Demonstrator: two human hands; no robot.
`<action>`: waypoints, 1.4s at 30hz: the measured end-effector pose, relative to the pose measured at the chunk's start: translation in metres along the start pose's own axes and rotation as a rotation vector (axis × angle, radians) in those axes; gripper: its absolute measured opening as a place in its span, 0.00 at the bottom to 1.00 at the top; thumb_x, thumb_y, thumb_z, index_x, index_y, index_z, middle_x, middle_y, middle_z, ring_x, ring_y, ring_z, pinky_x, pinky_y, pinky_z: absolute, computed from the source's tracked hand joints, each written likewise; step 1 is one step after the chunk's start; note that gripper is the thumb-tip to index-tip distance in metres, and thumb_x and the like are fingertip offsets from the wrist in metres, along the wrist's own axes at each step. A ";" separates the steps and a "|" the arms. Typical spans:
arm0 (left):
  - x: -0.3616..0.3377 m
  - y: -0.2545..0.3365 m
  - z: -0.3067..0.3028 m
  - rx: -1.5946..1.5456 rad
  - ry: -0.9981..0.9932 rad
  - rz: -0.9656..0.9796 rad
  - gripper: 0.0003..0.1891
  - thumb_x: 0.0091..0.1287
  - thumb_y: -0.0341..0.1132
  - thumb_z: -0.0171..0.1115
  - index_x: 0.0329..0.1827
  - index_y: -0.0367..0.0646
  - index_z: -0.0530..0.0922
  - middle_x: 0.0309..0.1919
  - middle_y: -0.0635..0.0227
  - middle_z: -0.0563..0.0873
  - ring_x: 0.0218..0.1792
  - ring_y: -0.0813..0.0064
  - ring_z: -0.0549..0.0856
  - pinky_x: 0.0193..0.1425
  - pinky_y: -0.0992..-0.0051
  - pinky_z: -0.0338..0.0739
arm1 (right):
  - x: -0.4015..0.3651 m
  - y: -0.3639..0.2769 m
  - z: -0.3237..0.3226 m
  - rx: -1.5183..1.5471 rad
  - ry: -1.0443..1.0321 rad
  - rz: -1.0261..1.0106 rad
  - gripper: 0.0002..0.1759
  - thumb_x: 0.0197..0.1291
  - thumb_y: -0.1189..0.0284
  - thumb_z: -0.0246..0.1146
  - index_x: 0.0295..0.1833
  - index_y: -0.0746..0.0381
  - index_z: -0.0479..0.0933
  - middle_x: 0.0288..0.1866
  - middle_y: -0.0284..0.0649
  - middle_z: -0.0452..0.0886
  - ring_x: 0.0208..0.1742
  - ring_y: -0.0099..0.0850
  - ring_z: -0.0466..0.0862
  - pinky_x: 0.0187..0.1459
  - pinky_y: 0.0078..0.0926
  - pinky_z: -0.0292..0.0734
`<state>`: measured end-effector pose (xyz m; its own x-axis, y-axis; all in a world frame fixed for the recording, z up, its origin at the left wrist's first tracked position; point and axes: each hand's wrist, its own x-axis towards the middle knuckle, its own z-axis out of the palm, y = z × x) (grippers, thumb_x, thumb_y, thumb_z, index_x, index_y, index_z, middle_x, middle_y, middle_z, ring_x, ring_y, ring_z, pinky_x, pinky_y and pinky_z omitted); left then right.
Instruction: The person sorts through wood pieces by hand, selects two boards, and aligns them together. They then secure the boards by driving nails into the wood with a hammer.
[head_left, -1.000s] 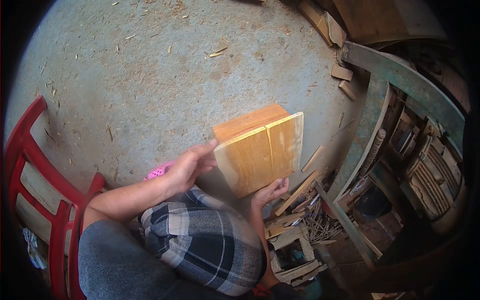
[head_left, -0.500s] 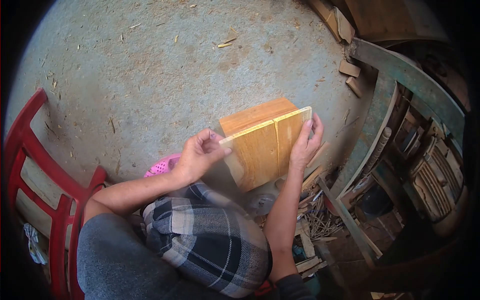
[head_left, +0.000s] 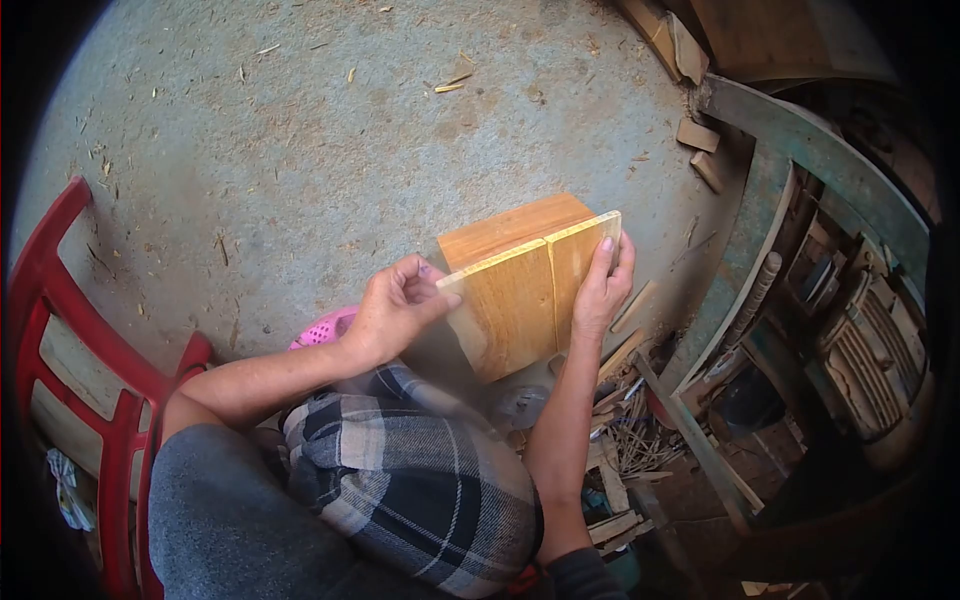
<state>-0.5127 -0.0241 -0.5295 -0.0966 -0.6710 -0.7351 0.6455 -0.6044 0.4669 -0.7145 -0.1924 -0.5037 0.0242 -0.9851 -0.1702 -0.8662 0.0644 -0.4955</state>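
Two flat wooden boards stand tilted side by side in front of me, a wider left board and a narrower right board, with a thin uneven seam between them. My left hand pinches the upper left corner of the wider board between thumb and fingers. On the other side, my right hand grips the right edge of the narrower board, its thumb flat on the near face and its fingers behind. Just beyond their top edges shows an orange-brown wooden block, its lower part hidden by the boards.
A red plastic chair stands at the left. At the right is a worn greenish frame amid wood scraps. Small wood offcuts lie on the concrete floor. A pink clog peeks out past my left forearm.
My right hand has shifted slightly left, its thumb lying further in on the narrower board's face. The left hand and both boards stay almost where they were.
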 end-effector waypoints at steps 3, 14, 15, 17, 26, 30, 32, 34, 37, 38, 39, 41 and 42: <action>0.001 -0.001 0.000 0.023 0.004 0.004 0.09 0.64 0.24 0.67 0.42 0.38 0.75 0.36 0.69 0.85 0.38 0.85 0.83 0.46 0.83 0.79 | -0.001 0.002 0.001 -0.038 0.004 -0.023 0.24 0.72 0.61 0.52 0.62 0.69 0.70 0.54 0.48 0.79 0.53 0.36 0.78 0.56 0.33 0.71; 0.001 -0.001 0.001 -0.001 0.020 0.031 0.08 0.62 0.26 0.68 0.39 0.39 0.77 0.29 0.76 0.82 0.30 0.91 0.78 0.37 0.87 0.75 | -0.003 -0.002 0.003 0.010 0.000 0.028 0.25 0.70 0.61 0.52 0.62 0.70 0.70 0.58 0.55 0.76 0.59 0.47 0.77 0.60 0.41 0.69; 0.001 -0.001 0.001 -0.008 0.018 0.037 0.08 0.63 0.26 0.68 0.39 0.39 0.77 0.29 0.76 0.82 0.30 0.91 0.78 0.37 0.87 0.75 | -0.003 -0.001 0.003 0.005 0.004 0.030 0.25 0.70 0.61 0.52 0.63 0.70 0.70 0.58 0.55 0.76 0.59 0.47 0.77 0.60 0.41 0.69; 0.001 -0.001 0.000 -0.015 0.016 0.041 0.08 0.63 0.26 0.68 0.40 0.39 0.76 0.29 0.76 0.82 0.30 0.91 0.78 0.37 0.87 0.75 | -0.004 -0.003 0.003 0.003 0.003 0.037 0.25 0.70 0.61 0.52 0.63 0.70 0.70 0.58 0.56 0.76 0.59 0.47 0.76 0.60 0.41 0.69; 0.016 0.012 0.003 -0.186 0.105 -0.331 0.20 0.67 0.53 0.62 0.45 0.44 0.75 0.35 0.70 0.80 0.37 0.80 0.77 0.46 0.76 0.71 | -0.003 0.000 0.004 0.008 0.011 0.023 0.25 0.70 0.61 0.52 0.62 0.70 0.70 0.58 0.56 0.76 0.60 0.49 0.76 0.61 0.42 0.69; 0.019 0.022 0.004 -0.332 -0.017 -0.550 0.23 0.66 0.53 0.62 0.52 0.44 0.76 0.41 0.71 0.82 0.39 0.81 0.78 0.50 0.78 0.69 | -0.003 -0.002 0.004 -0.015 0.018 0.021 0.25 0.70 0.61 0.52 0.62 0.71 0.70 0.58 0.56 0.76 0.59 0.49 0.76 0.61 0.42 0.69; 0.020 0.024 0.005 -0.404 -0.090 -0.603 0.23 0.67 0.52 0.62 0.54 0.43 0.75 0.43 0.71 0.83 0.40 0.81 0.79 0.51 0.79 0.69 | -0.002 0.002 0.005 -0.012 0.025 0.017 0.25 0.70 0.61 0.52 0.62 0.70 0.70 0.58 0.55 0.76 0.59 0.49 0.76 0.61 0.42 0.69; 0.022 0.019 0.006 -0.563 -0.113 -0.562 0.24 0.68 0.49 0.61 0.58 0.40 0.74 0.48 0.69 0.84 0.44 0.80 0.81 0.54 0.77 0.71 | -0.002 0.002 0.006 -0.011 0.030 0.014 0.25 0.69 0.61 0.52 0.61 0.70 0.71 0.58 0.55 0.76 0.59 0.49 0.76 0.60 0.42 0.69; 0.022 0.022 0.006 -0.635 -0.112 -0.586 0.21 0.69 0.45 0.60 0.58 0.39 0.74 0.49 0.67 0.84 0.49 0.78 0.82 0.58 0.75 0.73 | -0.003 0.000 0.006 0.000 0.031 0.028 0.24 0.69 0.61 0.53 0.61 0.70 0.71 0.58 0.55 0.77 0.59 0.49 0.76 0.60 0.42 0.69; 0.023 0.022 0.005 -0.636 -0.112 -0.585 0.21 0.69 0.45 0.60 0.58 0.39 0.74 0.49 0.67 0.84 0.49 0.78 0.82 0.58 0.75 0.73 | -0.002 0.001 0.006 -0.003 0.034 0.018 0.24 0.69 0.62 0.53 0.61 0.69 0.71 0.57 0.55 0.77 0.59 0.49 0.76 0.60 0.42 0.69; 0.024 0.022 0.005 -0.645 -0.116 -0.595 0.21 0.69 0.44 0.61 0.58 0.38 0.74 0.49 0.67 0.84 0.49 0.77 0.82 0.58 0.74 0.73 | -0.002 0.002 0.006 -0.007 0.037 0.009 0.24 0.69 0.62 0.53 0.61 0.69 0.71 0.57 0.55 0.77 0.58 0.49 0.77 0.60 0.42 0.69; 0.025 0.021 0.004 -0.655 -0.120 -0.604 0.21 0.69 0.43 0.61 0.58 0.38 0.74 0.49 0.66 0.84 0.49 0.76 0.82 0.59 0.73 0.73 | -0.002 -0.001 0.006 -0.004 0.036 0.001 0.24 0.69 0.62 0.53 0.61 0.69 0.71 0.57 0.55 0.77 0.58 0.49 0.77 0.60 0.42 0.69; 0.025 0.021 0.004 -0.661 -0.128 -0.602 0.21 0.69 0.43 0.61 0.58 0.38 0.74 0.49 0.66 0.84 0.49 0.75 0.82 0.59 0.73 0.73 | -0.003 -0.001 0.006 -0.001 0.036 -0.005 0.24 0.69 0.62 0.53 0.61 0.69 0.71 0.57 0.54 0.77 0.58 0.48 0.77 0.60 0.42 0.69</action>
<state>-0.5043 -0.0551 -0.5362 -0.6173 -0.3871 -0.6849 0.7582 -0.5250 -0.3866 -0.7104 -0.1890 -0.5077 0.0105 -0.9905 -0.1372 -0.8667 0.0594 -0.4953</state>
